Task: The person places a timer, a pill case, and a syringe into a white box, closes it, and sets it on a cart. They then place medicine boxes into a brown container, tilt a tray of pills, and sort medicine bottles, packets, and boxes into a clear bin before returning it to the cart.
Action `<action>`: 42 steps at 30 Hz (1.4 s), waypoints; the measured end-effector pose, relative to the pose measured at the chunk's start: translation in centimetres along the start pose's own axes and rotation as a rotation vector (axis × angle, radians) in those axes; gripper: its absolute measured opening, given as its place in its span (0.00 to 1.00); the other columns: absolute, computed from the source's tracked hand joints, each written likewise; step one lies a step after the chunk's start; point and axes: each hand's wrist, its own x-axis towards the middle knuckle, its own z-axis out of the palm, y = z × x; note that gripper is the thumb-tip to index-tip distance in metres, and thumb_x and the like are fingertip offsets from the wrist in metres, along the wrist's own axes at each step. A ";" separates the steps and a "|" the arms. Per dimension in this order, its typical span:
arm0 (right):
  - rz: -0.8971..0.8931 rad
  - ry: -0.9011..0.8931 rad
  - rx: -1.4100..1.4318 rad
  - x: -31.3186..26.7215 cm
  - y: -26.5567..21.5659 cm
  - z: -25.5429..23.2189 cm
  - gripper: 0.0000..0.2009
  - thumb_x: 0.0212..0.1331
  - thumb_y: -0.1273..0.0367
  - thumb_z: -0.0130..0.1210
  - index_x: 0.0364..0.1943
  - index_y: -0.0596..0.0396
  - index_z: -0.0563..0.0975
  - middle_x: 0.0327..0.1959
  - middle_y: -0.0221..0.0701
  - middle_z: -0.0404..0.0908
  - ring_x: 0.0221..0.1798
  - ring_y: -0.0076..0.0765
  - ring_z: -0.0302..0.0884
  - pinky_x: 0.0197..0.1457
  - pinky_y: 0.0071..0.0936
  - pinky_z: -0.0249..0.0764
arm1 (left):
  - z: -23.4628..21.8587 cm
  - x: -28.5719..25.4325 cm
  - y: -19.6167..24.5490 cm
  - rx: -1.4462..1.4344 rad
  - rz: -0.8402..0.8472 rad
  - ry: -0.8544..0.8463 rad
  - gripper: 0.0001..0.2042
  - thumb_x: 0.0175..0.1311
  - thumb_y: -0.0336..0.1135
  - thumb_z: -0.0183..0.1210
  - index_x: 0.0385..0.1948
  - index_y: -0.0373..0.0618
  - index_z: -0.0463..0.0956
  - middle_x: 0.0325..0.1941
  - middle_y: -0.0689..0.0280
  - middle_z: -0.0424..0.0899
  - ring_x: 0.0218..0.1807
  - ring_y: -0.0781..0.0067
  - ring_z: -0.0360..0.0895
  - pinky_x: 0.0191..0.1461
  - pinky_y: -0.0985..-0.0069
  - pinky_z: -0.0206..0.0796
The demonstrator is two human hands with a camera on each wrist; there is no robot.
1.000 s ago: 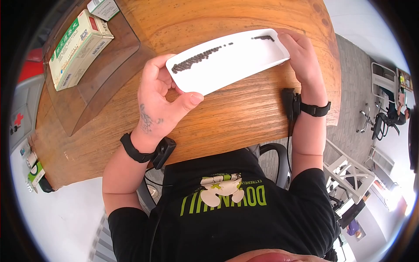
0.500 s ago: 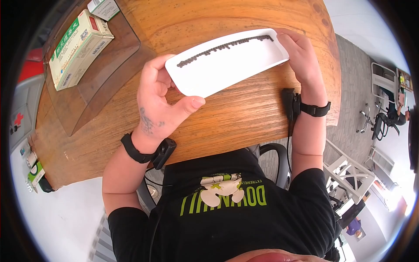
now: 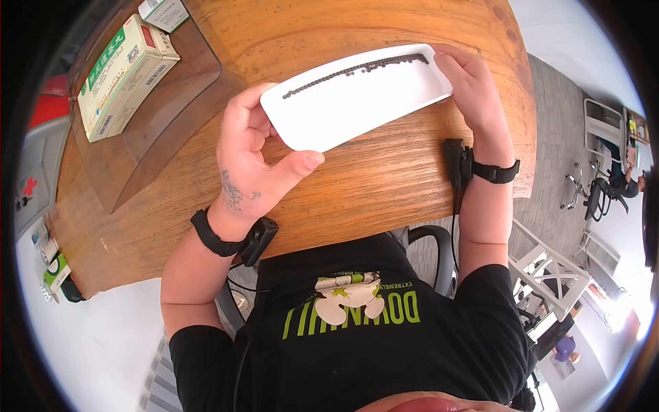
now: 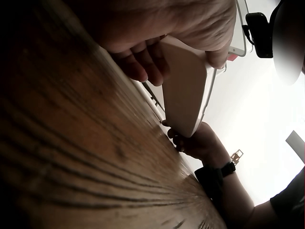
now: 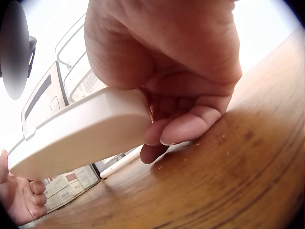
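A white oblong tray (image 3: 357, 103) is held above the wooden table by both hands, one at each end. Small dark pellets (image 3: 371, 66) lie in a thin band along its far side, thicker toward the right. The left hand (image 3: 250, 154) grips the left end, thumb at the near corner and fingers behind and below. At the right end, the right hand (image 3: 470, 86) pinches the rim, thumb on top. In the right wrist view its fingers curl beneath the tray (image 5: 90, 131); the left wrist view shows the tray's underside (image 4: 183, 86).
On the left of the wooden table (image 3: 329, 206) lies a dark translucent sheet (image 3: 158, 130) with a green-and-white box (image 3: 120, 79) and a smaller box (image 3: 163, 12) on it. The table's near edge runs just before the person's torso.
The pellets have shifted from a thick cluster at the left end into a thin line along the far side, gathering right of the middle. The tray tilts slightly differently; both hands keep their grip.
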 end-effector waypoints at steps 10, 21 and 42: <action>0.008 0.000 -0.003 0.0 0.0 0.0 0.18 0.72 0.65 0.47 0.53 0.59 0.83 0.33 0.25 0.84 0.33 0.16 0.77 0.33 0.20 0.74 | 0.1 0.0 0.0 0.019 0.020 -0.010 0.40 0.55 0.39 0.77 0.65 0.37 0.61 0.57 0.57 0.80 0.57 0.69 0.80 0.59 0.72 0.74; -0.013 0.002 -0.002 0.0 0.0 0.1 0.17 0.72 0.65 0.47 0.52 0.58 0.84 0.29 0.22 0.81 0.29 0.14 0.74 0.32 0.18 0.72 | 0.0 0.0 0.0 0.029 0.037 -0.014 0.39 0.55 0.37 0.77 0.66 0.37 0.61 0.58 0.57 0.79 0.58 0.69 0.79 0.61 0.71 0.73; 0.002 0.009 -0.031 -0.4 -0.7 0.2 0.15 0.70 0.67 0.51 0.50 0.60 0.85 0.28 0.22 0.81 0.29 0.14 0.73 0.32 0.18 0.72 | -0.1 0.0 0.0 0.026 0.070 -0.020 0.41 0.58 0.34 0.74 0.71 0.36 0.58 0.62 0.57 0.77 0.63 0.67 0.77 0.65 0.69 0.70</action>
